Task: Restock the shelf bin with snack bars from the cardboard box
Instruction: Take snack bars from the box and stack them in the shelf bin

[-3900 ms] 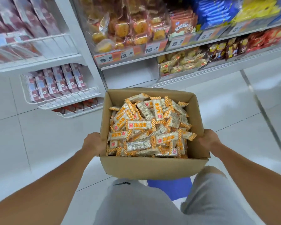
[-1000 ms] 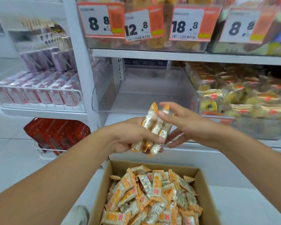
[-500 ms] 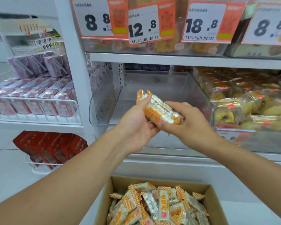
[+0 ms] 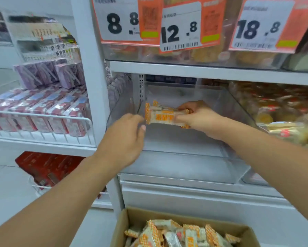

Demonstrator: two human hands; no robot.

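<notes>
A small stack of orange-and-white snack bars lies sideways inside the clear shelf bin, near its back left corner. My right hand grips the stack's right end. My left hand hovers just left of the bars with loosely curled fingers, holding nothing. The bin's floor is bare. Below, the cardboard box holds several more snack bars at the bottom edge of the view.
Price tags hang from the shelf above the bin. A neighbouring bin of yellow wrapped pastries stands to the right. Left of the white upright, wire shelves carry purple packs and red packs.
Both hands carried the stack of bars forward into the bin. My left hand has let go of the bars and drawn slightly left; my right hand alone holds them.
</notes>
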